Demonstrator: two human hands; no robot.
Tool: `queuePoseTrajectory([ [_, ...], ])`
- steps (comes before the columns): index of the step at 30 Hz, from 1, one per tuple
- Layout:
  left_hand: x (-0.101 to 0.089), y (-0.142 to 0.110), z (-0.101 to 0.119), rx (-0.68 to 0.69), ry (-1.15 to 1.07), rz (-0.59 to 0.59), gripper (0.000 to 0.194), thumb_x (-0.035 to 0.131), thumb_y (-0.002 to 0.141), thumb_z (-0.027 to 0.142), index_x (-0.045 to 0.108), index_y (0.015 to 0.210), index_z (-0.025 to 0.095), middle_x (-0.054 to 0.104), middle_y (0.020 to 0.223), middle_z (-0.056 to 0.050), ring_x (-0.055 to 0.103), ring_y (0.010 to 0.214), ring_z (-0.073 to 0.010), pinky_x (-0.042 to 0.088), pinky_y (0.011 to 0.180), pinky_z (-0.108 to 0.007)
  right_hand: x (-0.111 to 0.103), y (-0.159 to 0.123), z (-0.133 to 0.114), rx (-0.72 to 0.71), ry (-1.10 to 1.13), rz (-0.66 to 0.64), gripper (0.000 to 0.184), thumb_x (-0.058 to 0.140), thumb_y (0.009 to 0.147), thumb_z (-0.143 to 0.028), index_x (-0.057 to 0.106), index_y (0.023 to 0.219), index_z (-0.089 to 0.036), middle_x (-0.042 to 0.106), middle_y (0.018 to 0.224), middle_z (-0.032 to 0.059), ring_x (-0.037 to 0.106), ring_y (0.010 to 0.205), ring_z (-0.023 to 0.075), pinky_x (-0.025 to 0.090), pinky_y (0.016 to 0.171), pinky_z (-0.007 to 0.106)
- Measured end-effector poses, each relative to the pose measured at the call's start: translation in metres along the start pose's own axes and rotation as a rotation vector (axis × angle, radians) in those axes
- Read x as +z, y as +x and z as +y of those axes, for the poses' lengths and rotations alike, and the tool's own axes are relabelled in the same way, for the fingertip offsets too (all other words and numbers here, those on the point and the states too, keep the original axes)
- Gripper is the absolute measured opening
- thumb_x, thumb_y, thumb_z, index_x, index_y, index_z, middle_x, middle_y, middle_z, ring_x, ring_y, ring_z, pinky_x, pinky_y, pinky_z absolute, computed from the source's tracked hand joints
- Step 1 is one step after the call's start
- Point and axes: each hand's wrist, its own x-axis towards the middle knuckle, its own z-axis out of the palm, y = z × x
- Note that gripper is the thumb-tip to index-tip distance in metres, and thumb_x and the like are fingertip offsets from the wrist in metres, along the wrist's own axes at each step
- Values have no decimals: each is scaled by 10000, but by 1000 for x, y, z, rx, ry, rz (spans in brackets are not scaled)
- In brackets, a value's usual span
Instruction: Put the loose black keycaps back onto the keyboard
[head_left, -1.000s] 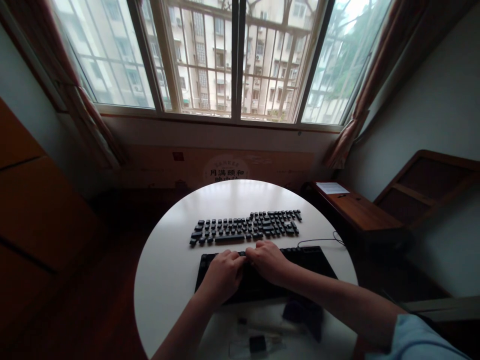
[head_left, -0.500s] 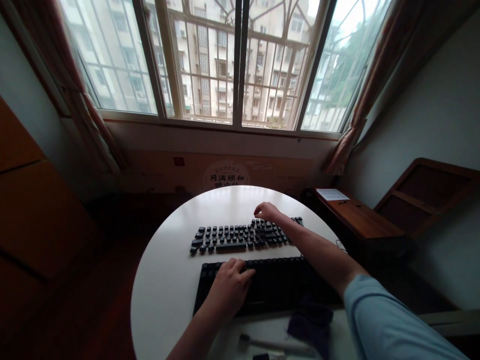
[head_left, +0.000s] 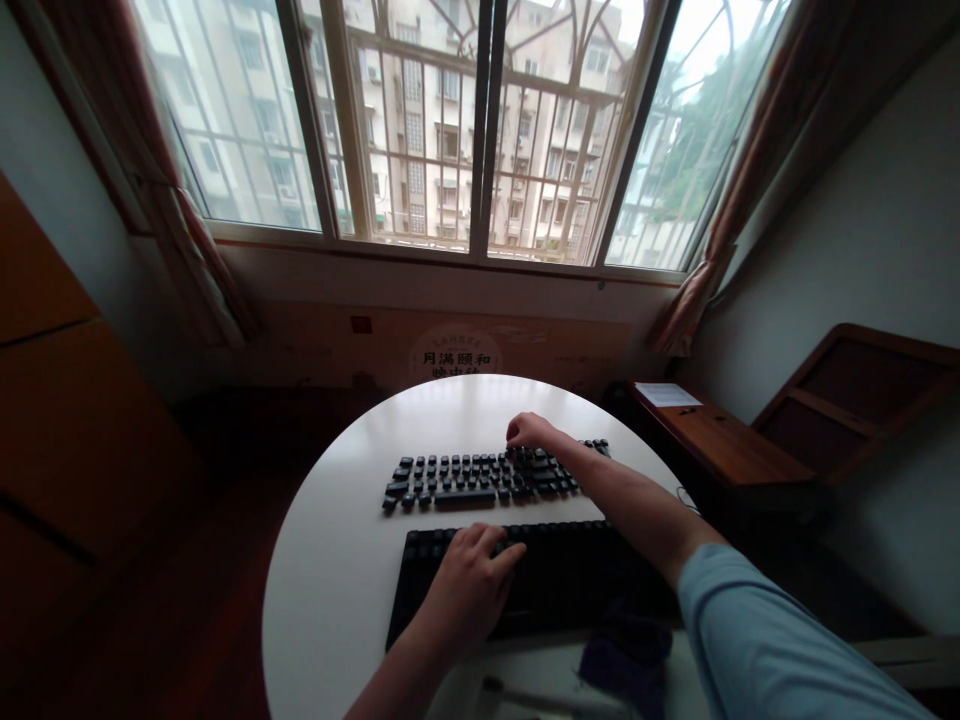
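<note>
Keyboard (head_left: pixel 570 580), black: lying on the round white tabletop (head_left: pixel 322 570), nearer the person than the loose keycaps (head_left: pixel 465 497) in rows. Left grip (head_left: pixel 469 578): resting on its far part, fingers slightly spread. Right grip (head_left: pixel 531 430): curling its fingers together at the keycaps' far edge; whether pinching one, cannot tell. Handling, as judged: lifting keycaps singly by their sides while steadying the keyboard is sparing neighbouring rows.
</note>
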Motion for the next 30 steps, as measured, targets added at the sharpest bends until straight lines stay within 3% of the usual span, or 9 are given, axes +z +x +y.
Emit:
queuePoseTrajectory([
  [4,1,-1,-1,-6,-2,-11,369,574,877,117,667,1198,275,662,1087,-77,589,1028,-260,505,913,-464,-1,-1,-7,-10,49,14,151,750,837,-292,728,879,-149,745,888,42,692,828,170,553,794,335],
  [8,0,-1,-2,-5,7,-2,361,582,863,107,675,1170,272,670,1052,-66,592,1008,-245,499,901,-434,-12,-6,-20,-25,171,103,119,798,731,-171,754,840,-156,761,838,52,704,816,182,532,767,274],
  [10,-3,0,-3,-24,10,14,283,570,874,113,701,1082,253,677,993,-61,600,968,-233,499,876,-410,-21,-15,-27,-38,259,170,145,764,761,-187,761,903,-154,769,879,67,709,846,183,528,774,259],
  [12,-7,1,-6,-80,13,50,219,549,887,119,711,985,230,682,935,-59,606,921,-228,496,849,-400,-27,-36,-33,-59,344,225,219,702,826,-240,749,1020,-151,770,962,80,710,880,176,531,784,254],
  [15,-13,2,-11,-179,-5,160,191,511,917,144,692,944,199,688,907,-62,611,881,-228,498,823,-394,-26,-90,-40,-112,579,222,339,664,860,-324,716,1148,-153,765,992,85,715,853,171,546,750,261],
  [19,-17,2,-13,-173,-84,281,151,536,938,234,680,950,193,685,915,-62,626,887,-216,518,820,-365,-6,-177,-53,-75,1161,54,371,820,720,-377,764,1000,-140,758,825,69,694,698,166,563,668,289],
  [22,-15,2,-8,-63,-152,312,153,623,912,303,673,1014,199,684,926,-62,637,887,-213,536,789,-342,12,-221,-68,25,1390,-15,346,874,660,-347,768,911,-134,734,722,39,670,629,140,564,626,270],
  [25,-12,3,1,29,-226,342,219,690,880,324,654,1054,195,687,935,-66,644,876,-207,549,769,-328,25,-239,-83,45,1509,-25,339,896,633,-315,754,883,-135,726,716,24,665,611,129,562,604,254],
  [30,-9,4,8,107,-287,363,139,681,883,223,652,1018,202,681,915,-57,646,821,-171,545,708,-276,30,-244,-94,19,1593,-20,300,913,611,-266,687,767,-148,698,708,-10,654,587,116,547,571,229],
])
